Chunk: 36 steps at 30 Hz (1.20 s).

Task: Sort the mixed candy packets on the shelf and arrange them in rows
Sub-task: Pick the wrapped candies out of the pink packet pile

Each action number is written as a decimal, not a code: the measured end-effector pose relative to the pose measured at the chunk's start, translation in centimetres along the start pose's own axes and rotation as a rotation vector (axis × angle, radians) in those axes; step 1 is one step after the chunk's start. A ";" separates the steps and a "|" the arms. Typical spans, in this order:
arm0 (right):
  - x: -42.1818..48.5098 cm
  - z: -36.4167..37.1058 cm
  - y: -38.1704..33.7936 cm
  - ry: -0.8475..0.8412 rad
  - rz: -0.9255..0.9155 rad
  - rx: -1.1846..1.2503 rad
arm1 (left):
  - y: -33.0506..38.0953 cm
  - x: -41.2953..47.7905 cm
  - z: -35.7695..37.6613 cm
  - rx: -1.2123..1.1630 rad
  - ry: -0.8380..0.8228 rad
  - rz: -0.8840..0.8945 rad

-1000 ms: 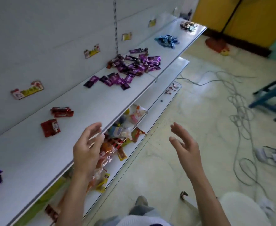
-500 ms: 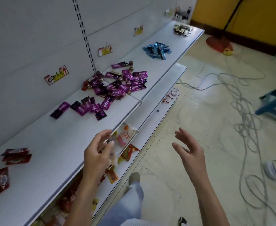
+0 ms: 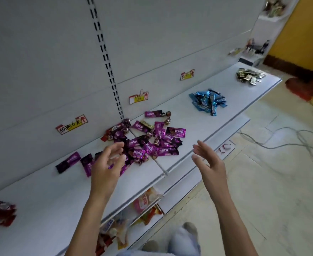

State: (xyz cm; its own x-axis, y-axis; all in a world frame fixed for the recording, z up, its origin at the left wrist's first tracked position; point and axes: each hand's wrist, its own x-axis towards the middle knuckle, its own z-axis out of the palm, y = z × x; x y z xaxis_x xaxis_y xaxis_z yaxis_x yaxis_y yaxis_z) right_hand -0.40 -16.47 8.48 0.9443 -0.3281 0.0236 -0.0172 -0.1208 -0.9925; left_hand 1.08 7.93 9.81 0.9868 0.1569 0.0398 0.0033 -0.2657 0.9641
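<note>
We log a white shelf (image 3: 41,200). Purple candy packets (image 3: 163,143) carry white KISS lettering, some with dark brown ends. Blue packets (image 3: 207,101) are shiny, with black patches. Red packets (image 3: 0,213) have silver marks. The far packets (image 3: 248,75) are silver and olive. Price tags (image 3: 71,124) are white with a yellow band and red arrow. The wall (image 3: 299,34) is yellow, the floor (image 3: 262,172) pale cream, the cables (image 3: 290,141) grey.

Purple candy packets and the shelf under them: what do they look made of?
Purple candy packets: probably metallised plastic film, glossy; the crinkled wrappers catch bright glints. Shelf: likely painted sheet metal, smooth satin white, with a thin front edge; not certain.
</note>
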 end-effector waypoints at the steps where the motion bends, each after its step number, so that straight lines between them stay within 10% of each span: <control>1: 1.7 0.0 0.1 -0.037 -0.006 -0.009 | -0.2 0.5 0.5 -0.005 0.057 -0.011; 10: 13.4 1.9 1.6 -0.513 -0.111 -0.232 | -3.2 1.8 7.7 -0.063 0.489 -0.232; 22: 11.4 14.5 4.7 -1.157 -0.544 -0.598 | -7.8 0.3 9.1 0.186 0.397 -0.296; 36: 14.9 15.7 6.6 -1.037 -0.621 -0.969 | -10.6 5.9 6.2 0.678 0.247 -0.131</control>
State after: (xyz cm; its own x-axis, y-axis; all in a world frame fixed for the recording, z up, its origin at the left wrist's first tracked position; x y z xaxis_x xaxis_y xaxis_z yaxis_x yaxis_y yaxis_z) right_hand 18.72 -7.45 0.39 0.6819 0.7233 -0.1088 0.6386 -0.6612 -0.3938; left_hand 7.84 5.73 -1.82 0.9064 0.4163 0.0711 0.2969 -0.7479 0.5937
